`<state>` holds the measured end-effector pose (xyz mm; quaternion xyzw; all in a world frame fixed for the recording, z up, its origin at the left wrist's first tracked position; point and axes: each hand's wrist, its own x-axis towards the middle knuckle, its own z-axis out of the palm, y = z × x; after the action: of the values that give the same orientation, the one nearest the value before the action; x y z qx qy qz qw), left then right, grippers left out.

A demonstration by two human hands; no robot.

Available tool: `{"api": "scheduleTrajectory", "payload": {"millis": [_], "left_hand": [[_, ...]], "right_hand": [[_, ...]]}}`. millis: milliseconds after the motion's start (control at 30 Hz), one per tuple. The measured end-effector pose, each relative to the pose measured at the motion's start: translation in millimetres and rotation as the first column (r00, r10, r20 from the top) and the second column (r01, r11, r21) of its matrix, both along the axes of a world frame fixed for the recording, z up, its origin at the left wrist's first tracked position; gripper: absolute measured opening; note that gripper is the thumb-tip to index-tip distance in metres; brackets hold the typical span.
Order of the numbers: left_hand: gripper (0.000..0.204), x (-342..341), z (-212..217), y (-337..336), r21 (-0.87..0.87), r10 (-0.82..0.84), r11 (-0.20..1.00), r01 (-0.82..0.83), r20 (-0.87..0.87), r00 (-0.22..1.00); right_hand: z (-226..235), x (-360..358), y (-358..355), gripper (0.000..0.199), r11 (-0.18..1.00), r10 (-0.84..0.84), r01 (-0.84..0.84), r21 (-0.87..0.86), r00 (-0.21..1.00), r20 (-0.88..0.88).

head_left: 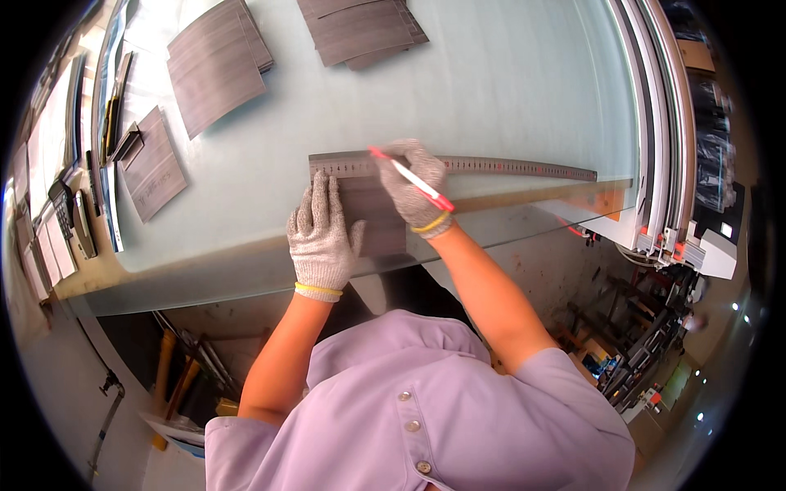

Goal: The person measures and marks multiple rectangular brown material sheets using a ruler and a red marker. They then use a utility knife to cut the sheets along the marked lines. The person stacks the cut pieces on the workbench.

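At the far left, a calculator-like device (pixel 61 200) and a cutter (pixel 83 225) lie beside long strips (pixel 110 164) running along that side of the pale glass-topped table (pixel 524 90). Next comes a small grey sheet (pixel 155 168), a dark clip-like piece (pixel 128 143) at its upper corner, then a larger stack of grey sheets (pixel 214 65), well apart from a second stack (pixel 360 31) at the upper edge.

The gloved left hand (pixel 318 237) lies flat, fingers slightly spread, fingertips on the left end of a steel ruler (pixel 520 166). Below the ruler is a dark grey sheet (pixel 381 217), near the table's front edge; whether it overhangs is unclear. The gloved right hand (pixel 413 182) pinches a red-and-white marker (pixel 420 184), its blurred red end at the ruler's upper edge.

The ruler's right end reaches toward the table's front right corner, near the white rails (pixel 651 98). A broad stretch of tabletop spans from the second stack to those rails.

As for writing, the small sheet bears faint handwritten marks, and the ruler printed graduations.
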<state>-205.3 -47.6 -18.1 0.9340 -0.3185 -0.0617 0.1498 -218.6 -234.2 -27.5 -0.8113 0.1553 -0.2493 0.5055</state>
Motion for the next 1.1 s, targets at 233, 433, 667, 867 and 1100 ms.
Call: {"api": "scheduleTrajectory", "payload": {"millis": [233,433,667,867,1100], "left_hand": [[0.077,-1.0,-1.5,1.4,0.005,0.004,1.0,-0.004,-0.013,1.0],[0.077,-0.7,-1.9,1.5,-0.001,0.002,1.0,-0.002,-0.018,1.0],[0.077,-0.3,-0.9,1.7,-0.005,-0.001,1.0,0.001,-0.017,1.0],[0.077,0.3,0.0,0.7,-0.005,0.002,1.0,-0.002,-0.026,1.0],[0.077,-0.4,-1.3,1.6,-0.009,-0.001,1.0,0.001,-0.019,1.0]], "right_hand": [[-10.4,12.8,-0.1,0.014,0.979,0.122,-0.107,-0.173,0.989,0.08],[-13.2,13.1,-0.9,0.015,0.966,0.145,-0.129,-0.223,0.988,0.055],[-10.2,13.8,-1.3,0.013,0.964,0.162,-0.148,-0.221,0.986,0.043],[-9.9,14.2,-0.9,0.013,0.963,0.141,-0.133,-0.235,0.99,0.018],[-10.7,13.7,-2.7,0.012,0.964,0.172,-0.159,-0.213,0.984,0.044]]}}
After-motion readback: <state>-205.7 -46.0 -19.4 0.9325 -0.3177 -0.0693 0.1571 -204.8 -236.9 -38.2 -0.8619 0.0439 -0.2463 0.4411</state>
